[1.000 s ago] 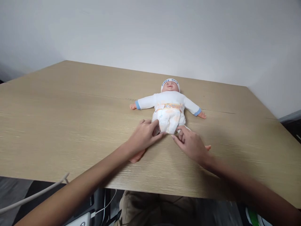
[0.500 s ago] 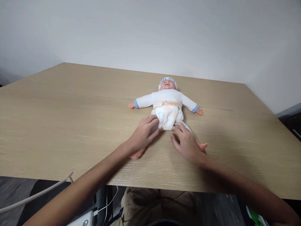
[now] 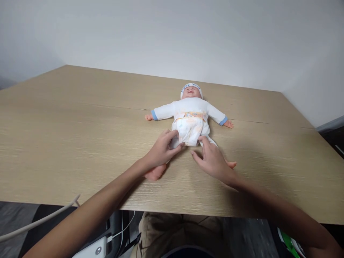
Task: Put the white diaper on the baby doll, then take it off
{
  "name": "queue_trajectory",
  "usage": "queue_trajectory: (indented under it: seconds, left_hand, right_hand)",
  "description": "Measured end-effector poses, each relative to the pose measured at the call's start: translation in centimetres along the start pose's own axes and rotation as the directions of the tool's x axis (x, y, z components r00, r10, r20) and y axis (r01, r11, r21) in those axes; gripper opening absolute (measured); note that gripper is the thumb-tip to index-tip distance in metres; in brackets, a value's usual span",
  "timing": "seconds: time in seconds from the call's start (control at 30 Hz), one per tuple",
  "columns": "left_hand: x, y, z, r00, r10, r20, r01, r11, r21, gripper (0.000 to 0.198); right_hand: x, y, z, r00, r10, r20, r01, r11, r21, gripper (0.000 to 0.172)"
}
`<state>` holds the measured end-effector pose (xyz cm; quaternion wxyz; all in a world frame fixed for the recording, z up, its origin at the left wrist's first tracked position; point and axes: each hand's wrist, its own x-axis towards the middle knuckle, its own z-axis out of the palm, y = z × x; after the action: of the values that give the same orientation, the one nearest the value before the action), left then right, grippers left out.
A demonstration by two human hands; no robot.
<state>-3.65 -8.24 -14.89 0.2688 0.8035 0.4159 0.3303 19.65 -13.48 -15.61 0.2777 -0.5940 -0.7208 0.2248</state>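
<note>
the left hand (image 3: pixel 161 148), about eight o'clock from the diaper (image 3: pixel 190 129), has thumb and forefinger parted around the leg opening; whether they pinch anything, one cannot tell. the right hand (image 3: pixel 213 157), about half past four, has its forefinger at the other leg edge, thumb well apart over the table (image 3: pixel 80 150). the diaper sits around the hips of the doll (image 3: pixel 193 105), which lies face up, head at twelve. the person would likely do best running a fingertip along each edge, easing it even without tugging the waist. hidden: several fingertips, much of both legs, the diaper's back. the frame cuts off the white device (image 3: pixel 90 249) at half past seven.
</note>
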Motion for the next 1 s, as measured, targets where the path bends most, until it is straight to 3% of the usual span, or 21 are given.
queue_trajectory:
  seconds: [0.1, 0.23, 0.47, 0.6, 0.77, 1.0]
  left_hand:
    - [-0.1, -0.1, 0.1, 0.998, -0.043, -0.035, 0.04, 0.995, -0.089, 0.026]
    - [-0.3, -0.7, 0.3, 0.991, -0.127, -0.045, 0.111, 0.956, -0.27, 0.031]
    - [-1.2, -1.1, 0.8, 0.958, -0.27, -0.098, 0.218, 0.906, -0.364, 0.048]
    - [-1.1, -0.5, 0.6, 0.956, -0.291, -0.04, 0.266, 0.916, -0.302, 0.041]
    - [0.0, -0.4, -0.1, 0.955, -0.282, 0.087, 0.294, 0.877, -0.38, 0.04]
    - [0.6, -0.6, -0.6, 0.922, -0.323, 0.215, 0.387, 0.738, -0.553, 0.046]
  right_hand:
    - [0.5, 0.8, -0.1, 0.996, 0.024, -0.082, -0.012, 0.99, 0.142, 0.036]
    - [0.7, 1.8, -1.1, 0.982, 0.082, -0.17, -0.053, 0.984, 0.17, 0.036]
    - [0.6, 1.3, -2.3, 0.982, 0.09, -0.165, -0.061, 0.983, 0.173, 0.025]
    - [0.5, 1.2, -2.1, 0.985, 0.026, -0.17, -0.011, 0.996, 0.09, 0.016]
    - [1.0, 0.7, -1.5, 0.994, -0.069, -0.088, 0.071, 0.997, 0.022, 0.016]
    - [1.1, 1.3, -1.0, 0.999, 0.034, -0.038, -0.023, 0.965, 0.26, 0.028]
